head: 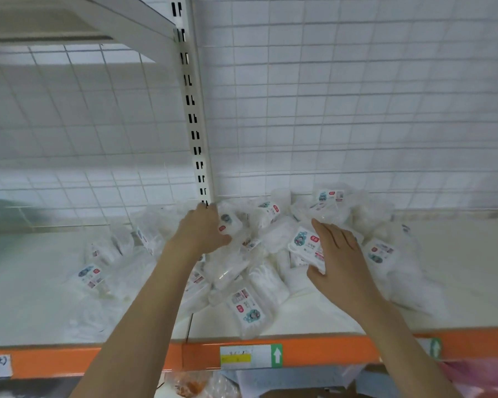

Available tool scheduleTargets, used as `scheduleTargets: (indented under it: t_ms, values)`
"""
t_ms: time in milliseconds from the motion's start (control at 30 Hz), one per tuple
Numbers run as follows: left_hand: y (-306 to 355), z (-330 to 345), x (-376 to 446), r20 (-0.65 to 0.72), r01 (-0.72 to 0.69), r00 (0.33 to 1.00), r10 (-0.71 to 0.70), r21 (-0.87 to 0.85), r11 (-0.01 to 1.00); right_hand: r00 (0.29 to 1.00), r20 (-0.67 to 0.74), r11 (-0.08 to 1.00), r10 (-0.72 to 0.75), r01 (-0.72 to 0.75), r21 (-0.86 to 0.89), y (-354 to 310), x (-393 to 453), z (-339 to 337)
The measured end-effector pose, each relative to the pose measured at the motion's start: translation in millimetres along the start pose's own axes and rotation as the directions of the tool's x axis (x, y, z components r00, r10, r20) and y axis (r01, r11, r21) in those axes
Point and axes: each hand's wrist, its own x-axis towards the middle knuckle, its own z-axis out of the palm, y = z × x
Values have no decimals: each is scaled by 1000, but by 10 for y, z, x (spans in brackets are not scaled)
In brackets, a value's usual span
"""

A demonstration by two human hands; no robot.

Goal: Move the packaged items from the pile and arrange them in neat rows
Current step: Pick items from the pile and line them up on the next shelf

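A loose pile of clear plastic packets of white items, each with a small printed label, lies heaped on the white shelf board. My left hand reaches into the back of the pile and its fingers curl round one packet near the upright post. My right hand lies over the right side of the pile, with the thumb under and the fingers over a labelled packet. More packets lie scattered to the left and to the right.
A white slotted upright post stands at the back of the shelf, with white wire mesh behind it. The shelf's front edge is an orange rail with a price label. Below it, a lower shelf holds other goods.
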Motion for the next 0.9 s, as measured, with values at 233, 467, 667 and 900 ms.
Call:
scheduleTargets:
  t_ms: [233,467,667,900]
  values:
    - [730,119,-463,-268,-237,950,163,-276,931,994,-77,996,81,-77,42,429,-239,-232]
    - [1922,759,-708,-415,-273,896,155,-240,932,987,-119,990,112,-100,99,1557,-588,-596]
    - [3375,1215,-804,-341,-181,940,36,-406,896,990,-1,989,138,-138,56,2951,-1076,-917]
    - [4072,1431,-631,-321,-137,947,-4,-417,898,969,146,960,200,-224,168,3769,-1203,-1149]
